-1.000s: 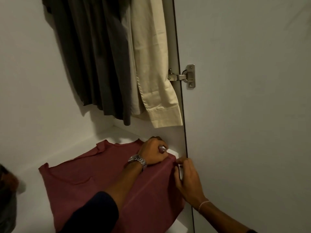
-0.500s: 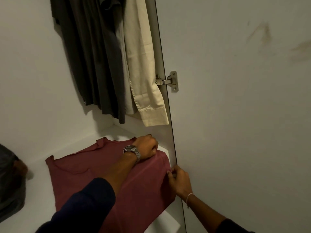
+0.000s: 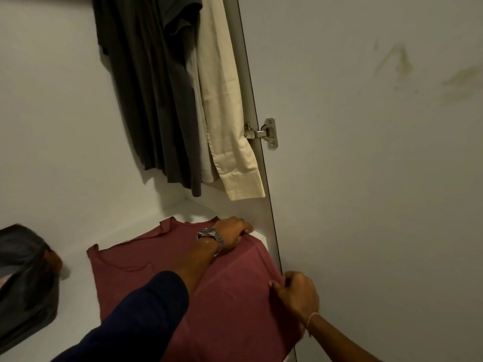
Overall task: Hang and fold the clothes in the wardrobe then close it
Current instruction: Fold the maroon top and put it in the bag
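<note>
A maroon T-shirt (image 3: 162, 259) lies spread flat on the white wardrobe shelf (image 3: 78, 283). My left hand (image 3: 231, 232), with a wristwatch, grips the shirt's far right edge near the wardrobe's side panel. My right hand (image 3: 295, 293) pinches the same edge closer to me, where the cloth hangs over the shelf's front corner. Dark grey shirts (image 3: 151, 87) and a cream long-sleeved shirt (image 3: 224, 100) hang above the shelf.
The open wardrobe door (image 3: 379, 178) stands at the right on a metal hinge (image 3: 264, 133). A dark grey bundle of clothing (image 3: 23, 283) sits on the shelf at the left.
My right hand slid down the shirt's right edge toward me, away from my left hand. The view has shifted right and upward.
</note>
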